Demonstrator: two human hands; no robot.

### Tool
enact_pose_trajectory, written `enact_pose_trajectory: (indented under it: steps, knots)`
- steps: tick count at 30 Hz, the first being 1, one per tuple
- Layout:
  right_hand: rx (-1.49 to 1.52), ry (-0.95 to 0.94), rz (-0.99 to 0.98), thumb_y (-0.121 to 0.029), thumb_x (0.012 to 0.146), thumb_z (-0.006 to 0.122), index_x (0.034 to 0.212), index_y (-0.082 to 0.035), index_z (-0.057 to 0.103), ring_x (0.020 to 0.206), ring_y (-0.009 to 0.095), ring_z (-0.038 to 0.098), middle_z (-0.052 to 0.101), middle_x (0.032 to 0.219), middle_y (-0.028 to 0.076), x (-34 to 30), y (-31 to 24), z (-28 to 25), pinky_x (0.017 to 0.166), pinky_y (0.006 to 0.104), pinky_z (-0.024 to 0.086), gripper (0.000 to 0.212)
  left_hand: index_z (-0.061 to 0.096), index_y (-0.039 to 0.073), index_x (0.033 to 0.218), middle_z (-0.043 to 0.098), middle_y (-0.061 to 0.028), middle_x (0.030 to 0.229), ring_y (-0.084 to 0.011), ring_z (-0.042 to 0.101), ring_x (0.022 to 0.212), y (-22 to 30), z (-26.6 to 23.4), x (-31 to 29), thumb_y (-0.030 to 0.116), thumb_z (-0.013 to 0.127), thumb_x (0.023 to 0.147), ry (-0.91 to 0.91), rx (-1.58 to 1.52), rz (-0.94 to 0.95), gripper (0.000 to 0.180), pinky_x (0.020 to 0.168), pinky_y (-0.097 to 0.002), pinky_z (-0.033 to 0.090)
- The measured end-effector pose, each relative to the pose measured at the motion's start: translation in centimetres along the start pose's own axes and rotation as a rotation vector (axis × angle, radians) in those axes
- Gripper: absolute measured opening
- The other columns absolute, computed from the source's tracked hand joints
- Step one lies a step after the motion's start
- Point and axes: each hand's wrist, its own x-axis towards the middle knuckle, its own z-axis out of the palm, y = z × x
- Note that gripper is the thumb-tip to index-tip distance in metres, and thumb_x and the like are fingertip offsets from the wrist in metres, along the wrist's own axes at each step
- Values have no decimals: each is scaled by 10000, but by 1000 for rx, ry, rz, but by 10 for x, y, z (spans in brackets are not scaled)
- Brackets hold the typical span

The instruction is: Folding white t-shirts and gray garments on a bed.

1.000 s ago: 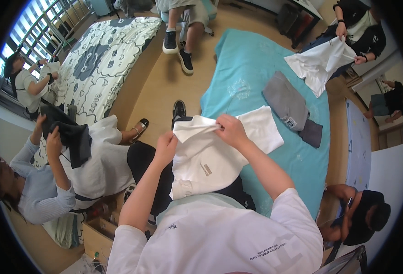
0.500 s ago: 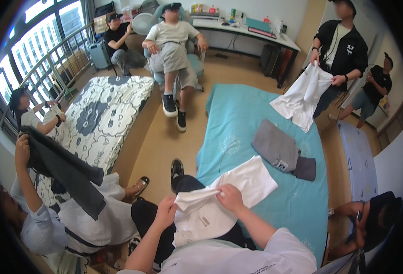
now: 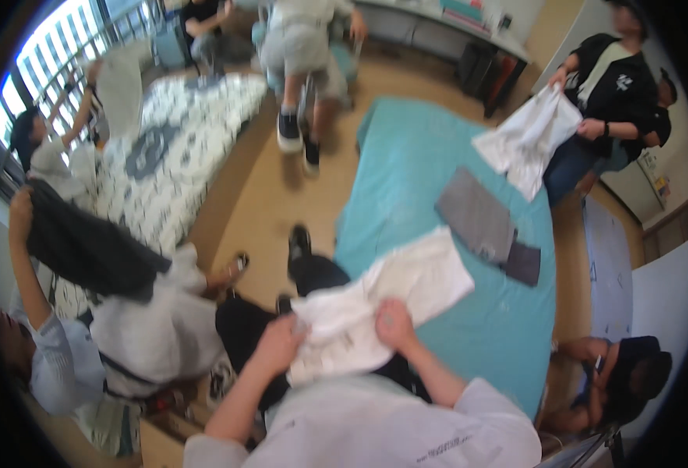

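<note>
A white garment (image 3: pixel 415 282) lies across my lap, its far end stretched out over the turquoise bed (image 3: pixel 390 187). My left hand (image 3: pixel 281 341) is closed on the garment's near left edge. My right hand (image 3: pixel 394 324) forms a fist around cloth farther right, beside the bed's near edge. Between my hands the fabric is bunched into folds. Beyond the garment, on the bed, rests a folded grey garment (image 3: pixel 475 218) with a darker grey piece (image 3: pixel 524 265) at its near end. Blur hides the white garment's exact kind.
On my left a person holds up dark trousers (image 3: pixel 86 242). At the bed's far right, another person holds a white garment (image 3: pixel 531 136). A black-and-white patterned bed (image 3: pixel 196 148) stands left, across a strip of floor (image 3: pixel 258 210). A person sits low at right (image 3: pixel 617 382).
The view has tilted, so most things sit higher in the picture. My hands still grip the white garment. On the left, the dark trousers are spread wider, and another person has raised a pale cloth.
</note>
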Motion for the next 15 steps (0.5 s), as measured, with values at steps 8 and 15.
enact_pose_trajectory:
  steps: [8,15]
  knots:
    - [359,-129,656,-257,988,611,1103,11,639,893,167,645,688,972,100,71,-13,-1,789,308,511,293,665,-18,811,673,-160,801,-326,651,739,25,-24,21,429,526,1003,-77,-604,-748,506,674,-422,500]
    - [702,-534,1077,-373,947,677,1291,-25,578,915,198,666,692,1080,113,83,-24,10,796,342,531,499,581,76,1234,690,-54,1006,-154,664,833,41,12,28,433,518,1036,-61,-1748,-988,414,651,-288,546]
